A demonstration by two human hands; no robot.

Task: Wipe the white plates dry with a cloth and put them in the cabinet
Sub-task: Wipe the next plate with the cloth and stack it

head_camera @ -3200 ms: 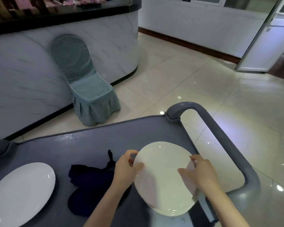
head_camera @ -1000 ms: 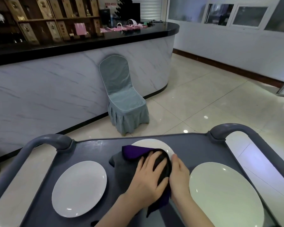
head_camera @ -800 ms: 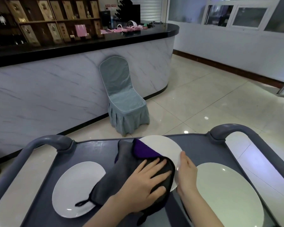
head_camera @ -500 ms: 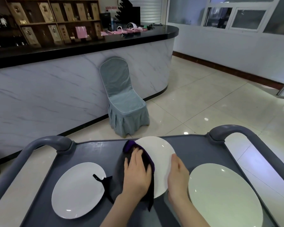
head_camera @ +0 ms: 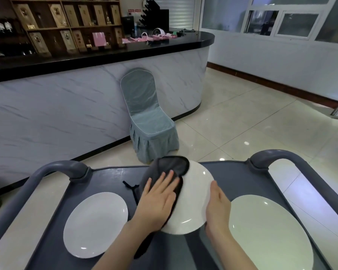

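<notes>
**Middle plate under the cloth, on the cart.**
We are pressing the dark cloth (head_camera: pixel 172 166) onto the middle plate (head_camera: pixel 195 199) with the left hand (head_camera: pixel 158 199), fingers straight and spread (nothing gripped). The right hand (head_camera: pixel 218 207) is lying along the plate's right rim; whether its fingers are curling under, we cannot tell. We are finding this plate mid-cart (head_camera: pixel 109 176), between the left plate (head_camera: pixel 96 225) and the right plate (head_camera: pixel 269 232).

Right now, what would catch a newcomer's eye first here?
The left hand presses a dark cloth flat onto the middle plate on the grey cart, while the right hand grips its right rim. A left plate and a right plate lie flat on either side; a covered chair stands beyond, by the counter.
</notes>
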